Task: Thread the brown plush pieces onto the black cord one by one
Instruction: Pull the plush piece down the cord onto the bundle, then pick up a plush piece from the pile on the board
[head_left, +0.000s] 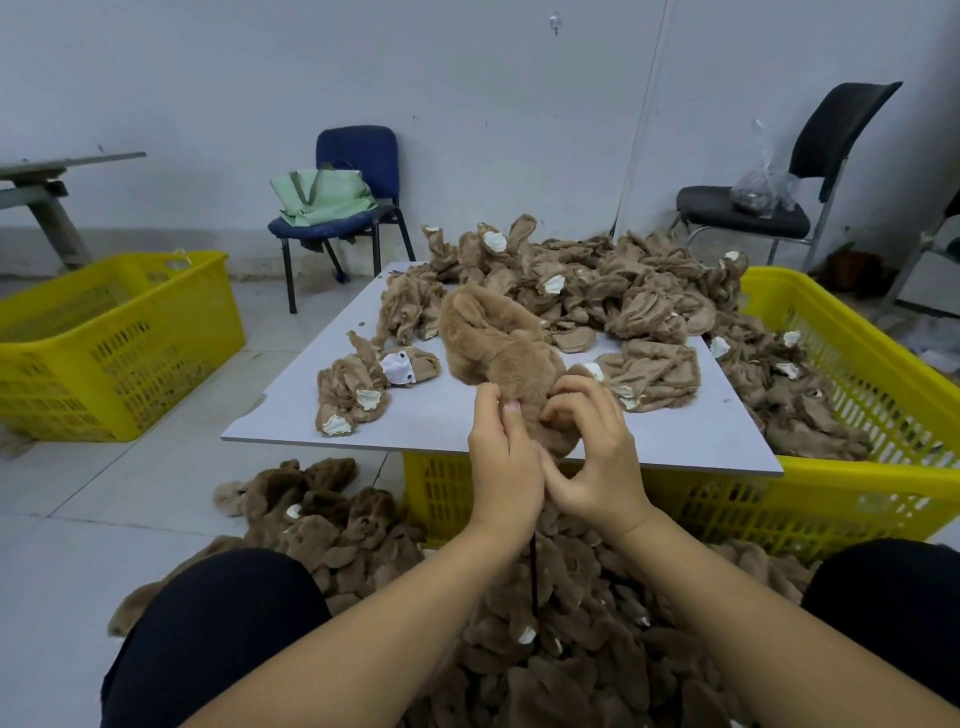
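I hold a fluffy brown plush piece (493, 348) up over the near edge of the grey board (436, 415). My left hand (501, 457) pinches its lower end with thumb and fingers. My right hand (592, 457) grips the same lower end from the right, fingers curled into the fur. A black cord (533, 577) hangs straight down from between my hands into a heap of threaded brown pieces (571, 649) between my knees. The cord's top end is hidden by my hands.
Loose brown pieces (597, 291) pile on the board's far side and spill into the yellow crate (852, 467) at right. A small cluster (358, 389) lies at the board's left. Another yellow crate (104, 338) stands at left; two chairs stand by the wall.
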